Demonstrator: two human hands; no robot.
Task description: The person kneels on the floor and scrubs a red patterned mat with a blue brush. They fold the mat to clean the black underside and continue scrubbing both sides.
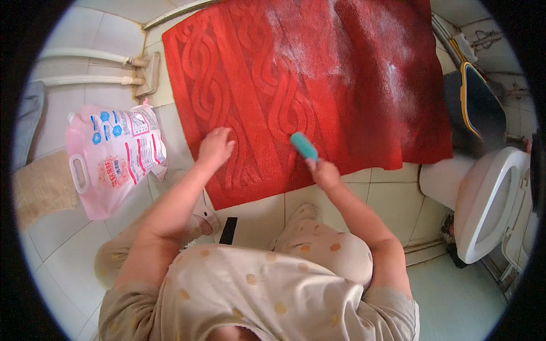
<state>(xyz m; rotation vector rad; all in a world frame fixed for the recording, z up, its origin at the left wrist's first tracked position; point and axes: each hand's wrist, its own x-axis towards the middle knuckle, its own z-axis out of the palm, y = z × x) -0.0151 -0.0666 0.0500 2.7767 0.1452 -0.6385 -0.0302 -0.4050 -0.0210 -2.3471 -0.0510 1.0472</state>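
A red rug [261, 102] with a twisted-rope pattern is spread over the tiled floor in front of me. Whitish, foam-like patches mark its far middle and right, where the cloth looks darker. My right hand [325, 174] grips a teal brush [304, 146] by its handle end, and the brush head is over the rug's near middle; bristles are hidden underneath. On the rug's left part lies my left hand [216, 148], holding nothing, with its fingers stretched out and slightly apart.
To the left stands a pink-and-white refill bag [116, 159] with a handle hole. White pipes [91, 79] run along the wall behind it. At the right are a white toilet [483, 204] and a dark board with a yellow edge [475, 102]. A black strip [228, 231] lies between my feet.
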